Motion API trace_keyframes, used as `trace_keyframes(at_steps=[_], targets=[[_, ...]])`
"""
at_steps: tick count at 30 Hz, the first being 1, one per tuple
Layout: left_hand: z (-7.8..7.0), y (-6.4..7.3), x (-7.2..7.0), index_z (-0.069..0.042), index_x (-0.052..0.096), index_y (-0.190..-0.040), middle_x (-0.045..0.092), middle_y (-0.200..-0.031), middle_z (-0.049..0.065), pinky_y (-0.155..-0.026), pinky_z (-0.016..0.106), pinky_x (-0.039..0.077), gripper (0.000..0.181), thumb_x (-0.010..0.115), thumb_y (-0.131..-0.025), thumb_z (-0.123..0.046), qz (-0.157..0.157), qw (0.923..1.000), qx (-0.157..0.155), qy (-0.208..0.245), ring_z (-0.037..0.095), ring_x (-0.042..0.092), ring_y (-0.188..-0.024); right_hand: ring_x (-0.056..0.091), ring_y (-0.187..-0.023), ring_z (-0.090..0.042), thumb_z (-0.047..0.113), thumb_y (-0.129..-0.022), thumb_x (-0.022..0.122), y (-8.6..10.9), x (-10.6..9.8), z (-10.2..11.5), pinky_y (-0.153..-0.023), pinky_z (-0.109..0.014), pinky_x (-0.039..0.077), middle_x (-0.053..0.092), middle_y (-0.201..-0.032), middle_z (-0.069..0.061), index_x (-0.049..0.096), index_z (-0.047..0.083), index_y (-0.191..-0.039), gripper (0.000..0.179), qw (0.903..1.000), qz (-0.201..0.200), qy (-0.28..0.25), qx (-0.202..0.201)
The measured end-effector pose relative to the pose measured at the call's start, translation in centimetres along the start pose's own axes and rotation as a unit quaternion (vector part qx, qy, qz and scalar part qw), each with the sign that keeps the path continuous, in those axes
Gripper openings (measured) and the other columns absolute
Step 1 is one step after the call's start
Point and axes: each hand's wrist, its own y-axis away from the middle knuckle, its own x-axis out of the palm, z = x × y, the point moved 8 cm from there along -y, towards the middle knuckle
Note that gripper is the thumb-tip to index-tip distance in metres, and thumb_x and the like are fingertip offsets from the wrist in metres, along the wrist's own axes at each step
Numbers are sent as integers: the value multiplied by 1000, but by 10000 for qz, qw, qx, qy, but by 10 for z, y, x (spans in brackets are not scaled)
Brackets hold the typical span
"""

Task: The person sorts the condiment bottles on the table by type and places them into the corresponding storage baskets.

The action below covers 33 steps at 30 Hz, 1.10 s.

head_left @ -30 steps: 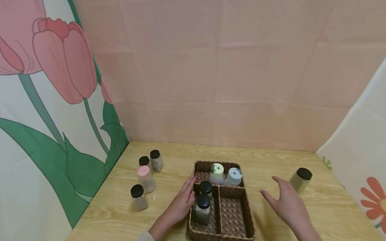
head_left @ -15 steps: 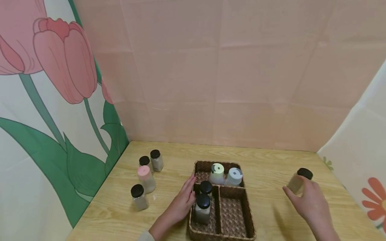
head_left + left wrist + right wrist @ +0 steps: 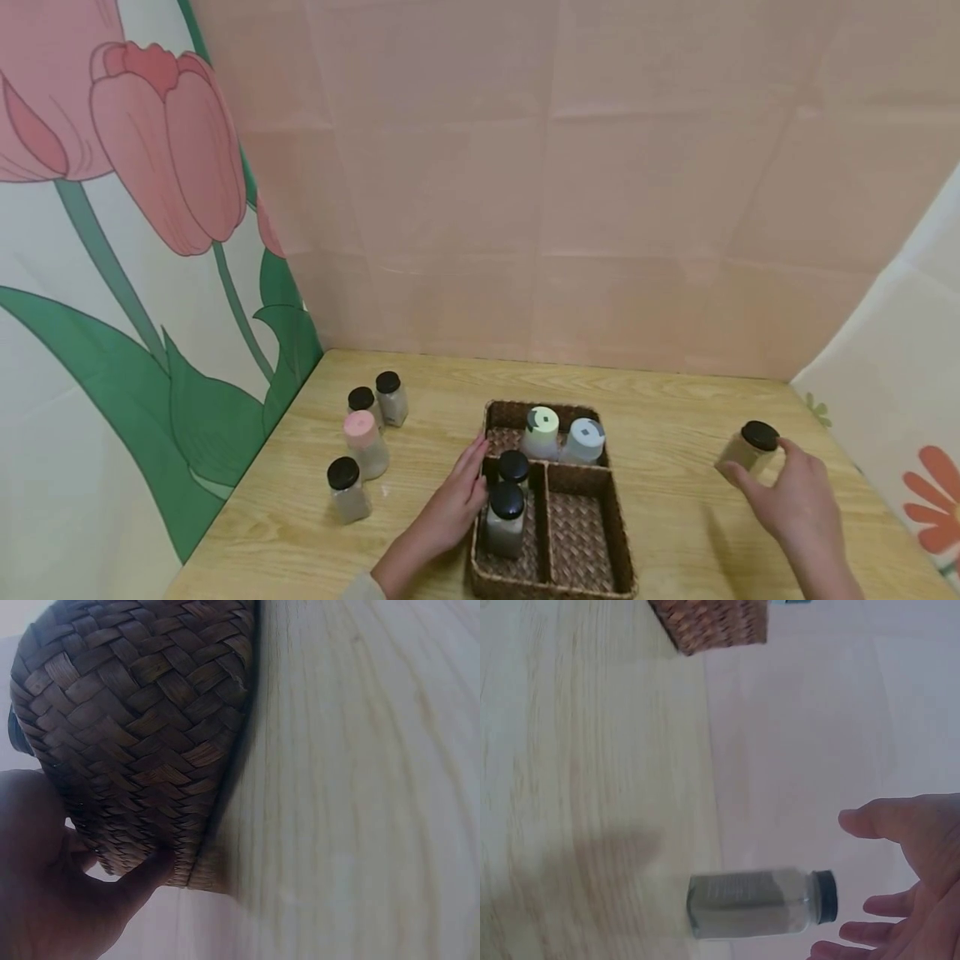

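Observation:
My left hand (image 3: pixel 452 502) rests along the left side of a brown woven basket (image 3: pixel 628 550). In the left wrist view, a digit presses the basket's outer weave (image 3: pixel 142 712). At the right, my right hand (image 3: pixel 801 496) is spread around a spice jar (image 3: pixel 744 452) with a black lid. The right wrist view shows a gap between the fingertips (image 3: pixel 859 823) and the jar's lid (image 3: pixel 825 896). Inside the basket, two black-lidded jars (image 3: pixel 505 529) stand in the near left compartment. A yellow-green-capped jar (image 3: pixel 542 429) and a light-blue-capped jar (image 3: pixel 585 440) stand in the back one.
On the left of the wooden table (image 3: pixel 420 550) stand a pink-capped jar (image 3: pixel 366 446) and three black-lidded jars, one of them nearest the front (image 3: pixel 348 492). A pink cloth backdrop (image 3: pixel 540 208) rises behind the table, with a tulip-printed cloth (image 3: pixel 161 167) at the left.
My right hand has moved right, from beside the lone jar to around its near right side, with its fingers behind the lid's edge. The left hand and basket have stayed put.

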Motion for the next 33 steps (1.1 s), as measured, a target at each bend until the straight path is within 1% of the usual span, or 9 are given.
trace_keyframes(at_steps=[4,9,15,18,20,23,25,29,33], targets=[[0,0,0,-15,19,-163,16,-170,4,-116,52,34,56,35,-111,-27,-21,10000,24,-23,27,26,-151,32,-120,-69,56,-94,65,-6,3,-11,-89,-78,35,27,-136,-53,17,-19,-151,105,9999,36,-60,86],[1,-1,0,-17,18,-164,15,-170,3,-116,52,33,56,35,-111,-27,8,10000,14,8,26,25,-152,33,-120,-69,54,-94,65,-12,5,-17,-90,-78,35,29,-136,-53,19,-21,-149,103,9999,27,-96,93],[1,-1,0,-16,19,-164,16,-170,4,-117,52,33,56,36,-111,-26,2,10000,3,2,26,25,-152,31,-122,-70,53,-96,62,-23,11,-27,-92,-78,35,26,-139,-53,13,-22,-150,105,9997,77,-163,174],[1,-1,0,-16,19,-163,16,-170,5,-117,52,33,56,36,-111,-25,1,10000,-4,-3,26,25,-152,38,-118,-69,49,-97,63,-29,13,-28,-90,-76,39,29,-138,-54,15,-23,-149,101,9996,13,-271,53],[0,-1,0,-15,19,-163,16,-170,6,-117,52,33,57,36,-110,-24,-10,10000,5,-9,27,25,-152,45,-112,-67,46,-96,65,-33,13,-28,-88,-74,42,31,-136,-54,17,-24,-147,99,9994,-55,-343,-19],[0,-1,0,-16,18,-164,16,-170,5,-117,52,32,57,37,-110,-24,-26,10000,24,-5,26,25,-152,52,-105,-65,43,-96,67,-38,14,-31,-84,-72,45,32,-134,-55,19,-24,-147,98,9990,-120,-440,-8],[0,-1,0,-17,17,-164,15,-170,4,-117,52,32,57,36,-110,-24,-22,10000,15,10,25,24,-152,52,-105,-65,42,-95,68,-40,16,-34,-83,-71,46,34,-134,-55,22,-24,-146,95,9987,-165,-491,14],[1,-2,0,-17,18,-164,15,-170,3,-117,52,32,57,36,-111,-25,-18,10000,5,37,25,24,-152,54,-103,-62,40,-94,70,-44,20,-39,-77,-65,50,40,-131,-53,31,-24,-141,88,9981,-203,-590,-5],[1,-1,0,-16,18,-163,15,-170,2,-117,52,32,57,37,-110,-24,-32,10000,8,21,26,25,-152,53,-107,-61,38,-95,69,-46,24,-44,-77,-62,50,43,-131,-49,34,-22,-141,84,9973,-193,-701,44]])
